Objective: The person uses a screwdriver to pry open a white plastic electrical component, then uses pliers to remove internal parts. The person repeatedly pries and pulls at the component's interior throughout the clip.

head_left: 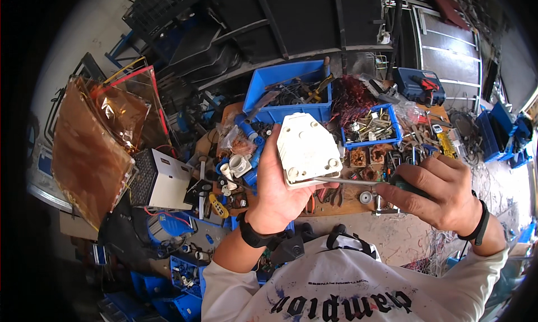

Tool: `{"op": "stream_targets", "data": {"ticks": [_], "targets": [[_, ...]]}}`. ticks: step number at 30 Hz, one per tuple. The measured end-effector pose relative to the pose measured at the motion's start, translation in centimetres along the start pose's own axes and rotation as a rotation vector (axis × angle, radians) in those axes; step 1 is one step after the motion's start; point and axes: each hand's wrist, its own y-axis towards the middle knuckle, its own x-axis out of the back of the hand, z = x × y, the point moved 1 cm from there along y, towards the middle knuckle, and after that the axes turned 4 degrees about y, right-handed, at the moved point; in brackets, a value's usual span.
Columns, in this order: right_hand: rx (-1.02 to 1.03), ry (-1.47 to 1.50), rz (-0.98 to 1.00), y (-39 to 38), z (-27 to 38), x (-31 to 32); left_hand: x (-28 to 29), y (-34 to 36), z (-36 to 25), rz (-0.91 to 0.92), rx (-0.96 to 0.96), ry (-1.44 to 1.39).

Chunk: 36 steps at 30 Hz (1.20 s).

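Note:
A white plastic housing (305, 145) with screw holes in its face is held up over the bench by my left hand (274, 193). The fingers of that hand wrap round its left side and lower edge. My right hand (437, 190) is closed round the dark green handle of a screwdriver (353, 182). The metal shaft points left, and its tip meets the lower edge of the housing near a corner hole. Whether the tip sits inside a gap or only touches the edge I cannot tell.
Behind the housing stands a blue bin (288, 109) of tools. To its right are a blue tray (372, 144) of bolts and a tool case (420, 86). Pliers (337, 197) and small parts crowd the wooden bench (353, 207). A white box (168, 179) stands at left.

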Motion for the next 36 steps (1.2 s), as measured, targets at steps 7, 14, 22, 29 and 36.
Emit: {"op": "stream_targets", "data": {"ticks": [7, 14, 22, 29, 36], "targets": [[0.131, -0.144, -0.057, 0.1, -0.7, -0.6, 0.0, -0.3, 0.0, 0.050, 0.029, -0.056], [0.089, -0.040, -0.039, 0.1, -0.9, -0.9, 0.1, -0.4, 0.0, 0.069, 0.023, -0.050], [0.031, 0.281, -0.035, -0.1, -2.4, -1.9, 0.0, -0.5, 0.3, 0.067, -0.003, -0.059], [-0.058, 0.553, -0.034, -0.5, -2.4, -3.7, 0.2, -0.5, 0.3, 0.054, -0.030, -0.023], [-0.169, 0.778, -0.020, -0.5, -2.0, -5.4, 0.9, -0.1, -0.3, 0.045, -0.060, -0.057]]}}
